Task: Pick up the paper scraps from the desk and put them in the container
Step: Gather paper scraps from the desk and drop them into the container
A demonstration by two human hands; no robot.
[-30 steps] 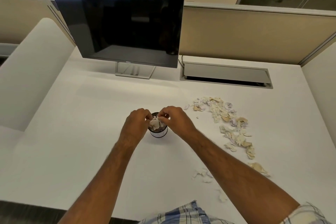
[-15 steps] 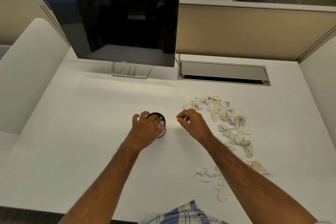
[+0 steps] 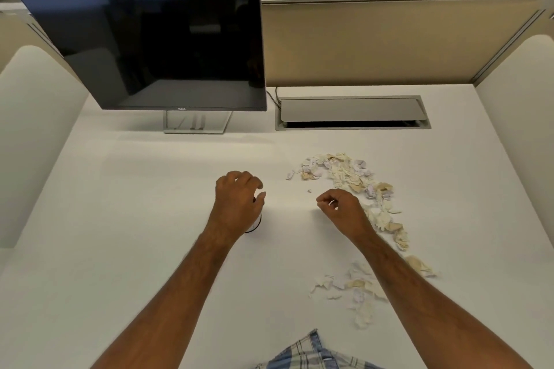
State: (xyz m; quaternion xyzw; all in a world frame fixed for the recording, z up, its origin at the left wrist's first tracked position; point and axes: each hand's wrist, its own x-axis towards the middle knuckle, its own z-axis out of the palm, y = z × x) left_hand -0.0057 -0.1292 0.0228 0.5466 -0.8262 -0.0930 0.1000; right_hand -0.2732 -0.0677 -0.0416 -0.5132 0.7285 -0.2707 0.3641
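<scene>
Paper scraps [image 3: 353, 180] lie in a long curved heap on desk [image 3: 135, 234], right of both hands. Left hand [image 3: 238, 204] curls over small container [image 3: 257, 223], hiding it; can't tell if it's gripped. Right hand [image 3: 341, 210] is loosely curled w/ nothing seen inside. Cup looks light & may tip if bumped.

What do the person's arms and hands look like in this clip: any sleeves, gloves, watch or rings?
Both forearms are bare up to the frame edge. The left hand and right hand wear no gloves, and no watch, band or ring shows on either. The only clothing in view is a blue and white plaid garment at the bottom edge.
</scene>
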